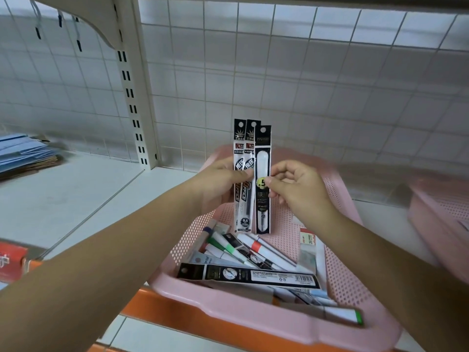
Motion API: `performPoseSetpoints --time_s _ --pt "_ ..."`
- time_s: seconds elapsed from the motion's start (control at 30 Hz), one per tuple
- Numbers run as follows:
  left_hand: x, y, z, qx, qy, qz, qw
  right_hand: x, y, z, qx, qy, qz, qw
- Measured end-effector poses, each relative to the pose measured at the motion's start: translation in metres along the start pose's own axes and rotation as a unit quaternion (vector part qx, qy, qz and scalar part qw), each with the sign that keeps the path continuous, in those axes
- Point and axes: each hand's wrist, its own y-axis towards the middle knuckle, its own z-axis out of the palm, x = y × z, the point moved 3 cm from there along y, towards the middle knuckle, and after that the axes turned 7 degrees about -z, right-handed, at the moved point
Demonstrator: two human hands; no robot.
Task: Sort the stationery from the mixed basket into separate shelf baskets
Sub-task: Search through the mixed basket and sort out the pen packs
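Observation:
A pink perforated basket stands on the white shelf in front of me. It holds several markers, a long black refill pack and other stationery. Above it my left hand grips two upright black-and-white pen refill packs. My right hand pinches a third black refill pack upright beside them, touching them.
A second pink basket sits on the shelf to the right. Blue folders are stacked at the far left. A white wire grid backs the shelf, with a slotted upright post. The shelf edge is orange.

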Motion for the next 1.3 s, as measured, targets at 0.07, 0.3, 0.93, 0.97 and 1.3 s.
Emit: performPoseSetpoints --time_s 0.07,0.3,0.93,0.97,1.3 --pt "0.001 0.001 0.000 -0.005 0.005 0.004 1.000 -0.002 0.000 0.000 -0.009 -0.028 -0.007 1.000" --pt "0.006 0.007 0.005 -0.031 0.038 0.007 0.999 -0.009 0.002 -0.001 -0.029 -0.044 0.033 0.998" --pt "-0.011 -0.010 -0.016 -0.252 -0.080 0.072 0.962 -0.019 -0.030 0.022 0.494 -0.302 0.108 0.808" --pt "-0.009 -0.006 -0.017 -0.247 -0.085 0.074 0.963 -0.019 -0.030 0.023 0.502 -0.294 0.109 0.806" --pt "-0.006 0.000 -0.023 -0.276 -0.103 0.043 0.955 0.002 -0.010 0.005 0.203 -0.021 0.093 0.974"
